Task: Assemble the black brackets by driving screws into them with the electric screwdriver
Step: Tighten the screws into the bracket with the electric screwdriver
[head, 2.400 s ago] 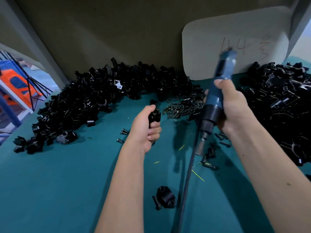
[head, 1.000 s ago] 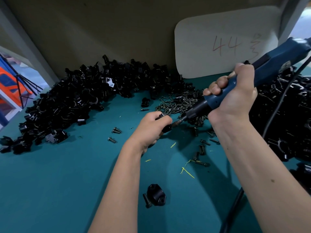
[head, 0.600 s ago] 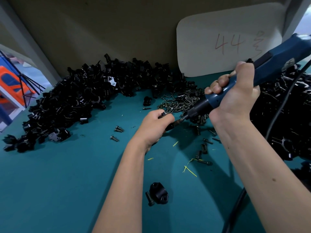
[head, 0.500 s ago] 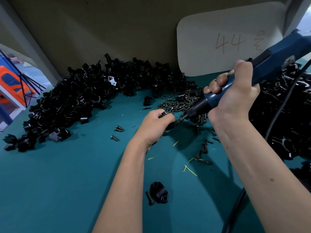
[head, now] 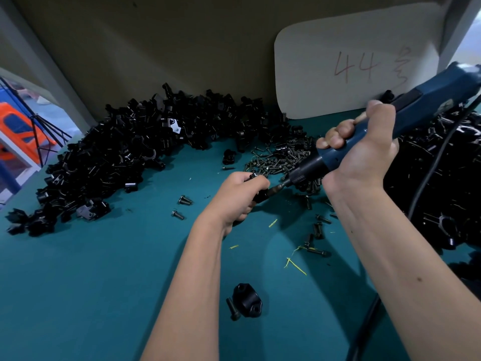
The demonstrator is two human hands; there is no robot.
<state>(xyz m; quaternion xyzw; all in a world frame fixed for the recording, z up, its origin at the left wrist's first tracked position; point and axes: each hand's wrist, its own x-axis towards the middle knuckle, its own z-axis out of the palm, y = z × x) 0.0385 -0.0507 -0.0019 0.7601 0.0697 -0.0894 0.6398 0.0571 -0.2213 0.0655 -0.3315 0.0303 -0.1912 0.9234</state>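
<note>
My left hand (head: 235,198) grips a small black bracket (head: 261,196) just above the teal table, and the fingers hide most of it. My right hand (head: 364,152) holds the blue electric screwdriver (head: 406,110), tilted down to the left. Its bit (head: 279,187) meets the bracket at my left fingertips. A heap of loose screws (head: 281,160) lies just behind the hands. One more black bracket (head: 246,300) with a screw (head: 233,308) beside it lies near the front.
A large pile of black brackets (head: 117,162) stretches along the back left, another pile (head: 447,183) fills the right. Stray screws (head: 182,207) dot the teal table (head: 78,282). A white card marked 44 (head: 356,63) leans on the back wall. The screwdriver's cable (head: 364,324) runs down the right.
The screwdriver swung from upright down to a slant, and its bit came onto the bracket in my left hand. Over the last half second both hands have stayed nearly still.
</note>
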